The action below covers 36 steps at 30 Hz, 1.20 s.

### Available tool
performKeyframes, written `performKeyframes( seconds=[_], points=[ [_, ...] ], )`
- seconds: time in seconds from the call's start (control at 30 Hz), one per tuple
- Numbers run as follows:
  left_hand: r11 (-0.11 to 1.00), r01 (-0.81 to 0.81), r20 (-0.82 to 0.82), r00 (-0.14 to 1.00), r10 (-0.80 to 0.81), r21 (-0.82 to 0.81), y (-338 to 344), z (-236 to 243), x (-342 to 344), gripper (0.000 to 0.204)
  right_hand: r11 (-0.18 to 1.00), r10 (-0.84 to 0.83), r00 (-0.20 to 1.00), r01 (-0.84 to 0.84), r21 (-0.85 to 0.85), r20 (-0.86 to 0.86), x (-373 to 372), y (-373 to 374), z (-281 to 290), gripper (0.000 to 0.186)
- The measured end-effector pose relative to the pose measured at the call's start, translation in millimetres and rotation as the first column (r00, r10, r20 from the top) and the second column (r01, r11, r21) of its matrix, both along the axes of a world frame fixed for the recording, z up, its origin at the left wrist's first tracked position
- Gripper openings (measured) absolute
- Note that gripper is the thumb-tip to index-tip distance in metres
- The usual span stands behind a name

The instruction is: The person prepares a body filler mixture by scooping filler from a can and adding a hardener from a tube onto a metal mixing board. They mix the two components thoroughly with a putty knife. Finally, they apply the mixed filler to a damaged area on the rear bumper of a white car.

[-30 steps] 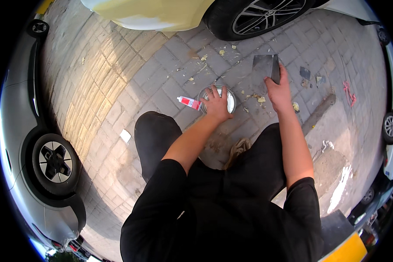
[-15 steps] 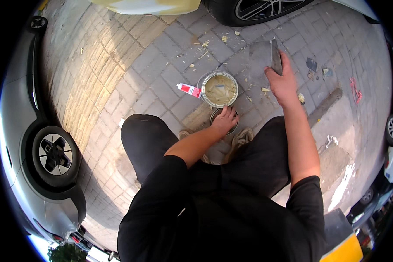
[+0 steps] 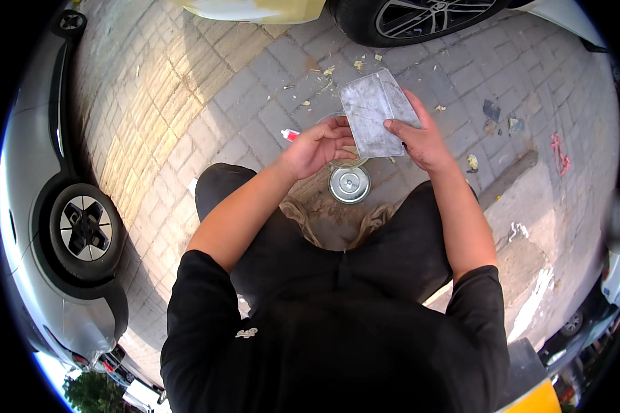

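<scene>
In my right hand is a pair of flat, smudged grey metal plates, overlapping, with my thumb pressed on the upper one. My left hand has loosely bent, slightly parted fingers at their left edge; whether these touch the plates I cannot tell. Beneath the plates and fingers, an open tin of pale paste is mostly hidden. Just below it on the paving lies a round silver lid. A red-and-white tube shows left of my left hand.
Above is a car with a pale yellow panel and a black tyre. A silver car stands at left, more vehicles at right. Paving carries scraps and pink ribbon. My bent knees frame the tin.
My left hand has left the lid and risen up and left to the plates. My right hand has brought the plates leftward over the tin, turning their broad faces upward.
</scene>
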<state>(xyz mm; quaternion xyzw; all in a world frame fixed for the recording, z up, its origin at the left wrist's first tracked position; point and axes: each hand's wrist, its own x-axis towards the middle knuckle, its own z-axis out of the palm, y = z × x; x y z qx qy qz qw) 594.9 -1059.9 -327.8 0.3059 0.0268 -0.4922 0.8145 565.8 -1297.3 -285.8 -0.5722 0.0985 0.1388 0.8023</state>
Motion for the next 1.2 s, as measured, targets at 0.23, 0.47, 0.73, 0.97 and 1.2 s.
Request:
performKeyframes(
  seconds=[0.23,0.47,0.73,0.97,1.2],
  points=[
    [0.965,-0.183,0.143,0.977,0.157,0.190,-12.8,15.1,-5.1,0.039,0.939,0.120,0.992,-0.099,-0.329,0.045,-12.0,17.3,13.0,0.061],
    [0.584,-0.162,0.605,0.281,-0.745,0.795,27.3,-8.6,16.7,0.020,0.897,0.138,0.989,-0.102,-0.431,0.052,7.4,0.3,-5.5,0.044],
    [0.177,-0.234,0.080,-0.370,-0.926,0.956,-6.9,-61.9,-90.8,0.038,-0.247,0.599,0.502,-0.626,-0.739,-0.625,50.9,69.7,-129.6,0.031],
    [0.140,-0.216,0.073,-0.293,-0.953,0.966,3.7,-84.1,-97.9,0.036,-0.349,0.586,0.394,-0.666,-0.659,-0.708,56.3,114.7,-182.8,0.025],
    [0.105,-0.148,0.054,-0.315,-0.948,0.983,8.0,-77.9,-91.1,0.034,-0.459,0.586,0.268,-0.668,-0.586,-0.765,51.1,111.7,-214.5,0.028]
  ],
)
